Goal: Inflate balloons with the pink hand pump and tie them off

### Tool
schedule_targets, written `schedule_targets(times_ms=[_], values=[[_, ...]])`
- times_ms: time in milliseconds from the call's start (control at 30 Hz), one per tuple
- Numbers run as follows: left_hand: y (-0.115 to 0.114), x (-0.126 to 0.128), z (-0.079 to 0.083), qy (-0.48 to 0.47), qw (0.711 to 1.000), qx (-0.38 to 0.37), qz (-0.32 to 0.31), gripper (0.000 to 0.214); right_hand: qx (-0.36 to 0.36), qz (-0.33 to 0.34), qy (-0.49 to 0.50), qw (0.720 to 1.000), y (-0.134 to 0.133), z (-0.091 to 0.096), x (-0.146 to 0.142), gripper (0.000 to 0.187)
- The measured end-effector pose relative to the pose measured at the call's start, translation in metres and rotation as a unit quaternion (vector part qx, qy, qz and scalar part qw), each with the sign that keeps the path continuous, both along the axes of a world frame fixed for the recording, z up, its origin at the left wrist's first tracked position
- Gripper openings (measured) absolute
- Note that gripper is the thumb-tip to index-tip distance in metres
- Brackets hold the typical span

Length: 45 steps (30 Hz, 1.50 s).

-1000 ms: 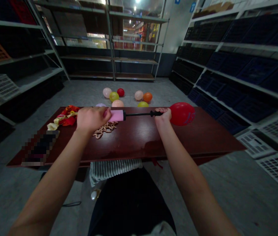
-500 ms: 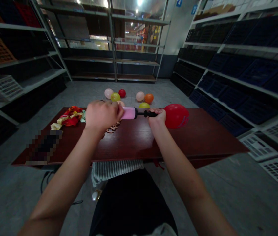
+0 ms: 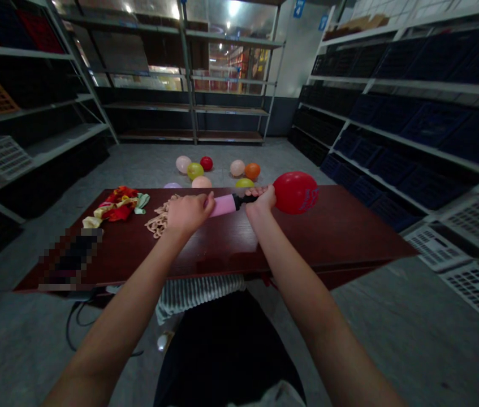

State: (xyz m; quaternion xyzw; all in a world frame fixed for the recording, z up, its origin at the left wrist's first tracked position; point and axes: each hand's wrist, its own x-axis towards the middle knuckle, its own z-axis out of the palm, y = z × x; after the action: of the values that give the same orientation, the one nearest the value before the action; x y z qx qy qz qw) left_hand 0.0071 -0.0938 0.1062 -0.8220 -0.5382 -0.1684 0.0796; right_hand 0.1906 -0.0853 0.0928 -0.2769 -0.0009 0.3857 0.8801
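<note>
My left hand (image 3: 189, 216) is wrapped round the pink barrel (image 3: 224, 206) of a balloon hand pump, held slantwise above the table. The pump's black end (image 3: 247, 199) is in the closed fingers of my right hand (image 3: 262, 201). A red inflated balloon (image 3: 295, 193) with printing on its far side sticks out to the right of that hand. The balloon's neck is hidden behind my right hand. Just left of and beneath my left hand lies a heap of tan stringy pieces (image 3: 158, 219). Several limp balloons (image 3: 117, 204) in red, yellow and green lie farther left.
A dark brown table (image 3: 332, 237) spans the area before me. A blurred-out flat object (image 3: 72, 257) lies at its left front. Beyond its far edge, several inflated balloons (image 3: 195, 171) rest on the floor. Shelves with crates (image 3: 417, 118) stand on both sides.
The pump's barrel and black end have come together, so the black rod between them no longer shows. My left hand is slightly lower and closer to my right. The view has shifted a little.
</note>
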Motion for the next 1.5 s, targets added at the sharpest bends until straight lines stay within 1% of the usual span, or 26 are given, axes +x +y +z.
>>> schedule_targets(times_ms=[100,233,333,433,567,633,833,967,1133,1233,1367,1500], values=[[0.002,-0.008,-0.009,0.013,1.000,-0.007,0.003,0.061,-0.007,-0.005,0.018,1.000,0.002,-0.008,0.005,0.032],[0.004,-0.022,-0.014,0.026,0.999,-0.027,0.005,0.063,-0.022,-0.013,0.032,0.999,-0.001,-0.015,0.022,0.032],[0.005,-0.035,-0.015,0.038,0.999,-0.035,0.009,0.062,-0.031,-0.016,0.040,0.999,-0.006,-0.018,0.040,0.033],[0.007,-0.046,-0.016,0.050,0.998,-0.025,0.009,0.062,-0.034,-0.020,0.042,0.998,-0.010,-0.021,0.055,0.033],[0.010,-0.053,-0.013,0.059,0.998,0.000,0.006,0.062,-0.032,-0.024,0.041,0.998,-0.010,-0.025,0.061,0.033],[0.009,-0.053,-0.008,0.061,0.998,0.017,0.006,0.062,-0.029,-0.027,0.041,0.998,-0.008,-0.027,0.060,0.034],[0.004,-0.043,0.017,0.054,0.996,0.071,0.031,0.062,-0.021,-0.031,0.048,0.998,-0.003,-0.028,0.055,0.033],[-0.001,-0.028,0.024,0.056,0.995,0.087,0.003,0.063,-0.017,-0.018,0.050,0.998,-0.004,-0.023,0.049,0.034],[-0.011,-0.001,0.023,0.042,0.995,0.082,-0.027,0.063,-0.010,0.004,0.039,0.999,-0.004,-0.017,0.022,0.035],[-0.017,0.010,0.019,0.033,0.996,0.070,-0.034,0.061,-0.007,0.021,0.035,0.999,-0.003,-0.015,0.005,0.035],[-0.015,0.010,0.012,0.032,0.998,0.052,-0.022,0.061,-0.009,0.030,0.038,0.999,-0.002,-0.016,-0.005,0.035],[-0.008,0.003,0.000,0.017,1.000,0.017,-0.013,0.060,-0.018,0.030,0.039,0.999,0.000,-0.016,-0.006,0.034]])
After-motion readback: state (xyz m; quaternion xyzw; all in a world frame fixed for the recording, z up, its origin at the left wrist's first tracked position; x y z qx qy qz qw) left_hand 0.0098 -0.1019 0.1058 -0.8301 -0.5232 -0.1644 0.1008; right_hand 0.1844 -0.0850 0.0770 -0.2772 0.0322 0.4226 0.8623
